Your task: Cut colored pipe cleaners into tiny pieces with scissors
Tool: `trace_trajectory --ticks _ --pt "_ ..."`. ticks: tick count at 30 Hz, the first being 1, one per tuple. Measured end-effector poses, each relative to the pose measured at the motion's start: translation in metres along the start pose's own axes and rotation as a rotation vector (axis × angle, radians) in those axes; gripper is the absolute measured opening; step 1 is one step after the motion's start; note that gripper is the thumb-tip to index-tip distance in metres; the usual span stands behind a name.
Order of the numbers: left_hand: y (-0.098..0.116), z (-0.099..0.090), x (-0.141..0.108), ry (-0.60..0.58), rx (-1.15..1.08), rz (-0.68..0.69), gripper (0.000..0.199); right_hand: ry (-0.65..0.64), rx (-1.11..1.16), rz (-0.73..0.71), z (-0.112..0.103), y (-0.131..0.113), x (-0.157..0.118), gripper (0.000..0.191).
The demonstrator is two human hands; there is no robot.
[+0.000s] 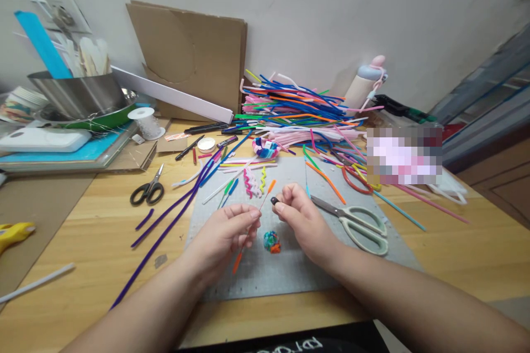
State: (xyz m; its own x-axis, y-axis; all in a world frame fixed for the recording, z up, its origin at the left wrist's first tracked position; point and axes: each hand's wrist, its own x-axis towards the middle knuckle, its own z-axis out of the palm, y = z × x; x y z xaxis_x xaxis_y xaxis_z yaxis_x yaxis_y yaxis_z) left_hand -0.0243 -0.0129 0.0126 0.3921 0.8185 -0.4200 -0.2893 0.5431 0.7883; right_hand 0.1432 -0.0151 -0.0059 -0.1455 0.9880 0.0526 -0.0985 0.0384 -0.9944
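Note:
My left hand [229,229] pinches a pipe cleaner [270,186] between thumb and fingers; both its ends are fuzzy orange and the middle is bare, thin wire. Close by on the right, my right hand [304,223] is closed on a small black piece [274,200] whose kind I cannot make out. Below and between the hands, a small multicoloured fuzzy ball [271,239] with an orange part rests on the grey cutting mat [256,281]. Past my fingers lie pink-white spiral pipe cleaners [250,183], a yellow curly one [263,181] and short green and blue pieces [234,186].
Large pale-green-handled scissors [366,229] lie beside my right hand; small black scissors [148,192] lie left. Long purple pipe cleaners [165,215] cross the left side. Behind are a pipe cleaner pile [298,105], cardboard [190,55], a wire spool [146,123] and a bottle [364,85].

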Motion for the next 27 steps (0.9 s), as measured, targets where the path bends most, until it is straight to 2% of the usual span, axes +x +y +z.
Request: trace_trajectory --ticks 18,27 --pt "0.0004 0.0007 0.0005 0.008 -0.009 -0.038 0.023 -0.008 -0.003 0.020 -0.0003 0.0009 0.0008 0.021" --pt "0.0001 0.0003 0.0006 0.000 -0.014 -0.018 0.024 -0.021 0.025 0.066 -0.0024 -0.0046 -0.0041 0.028"
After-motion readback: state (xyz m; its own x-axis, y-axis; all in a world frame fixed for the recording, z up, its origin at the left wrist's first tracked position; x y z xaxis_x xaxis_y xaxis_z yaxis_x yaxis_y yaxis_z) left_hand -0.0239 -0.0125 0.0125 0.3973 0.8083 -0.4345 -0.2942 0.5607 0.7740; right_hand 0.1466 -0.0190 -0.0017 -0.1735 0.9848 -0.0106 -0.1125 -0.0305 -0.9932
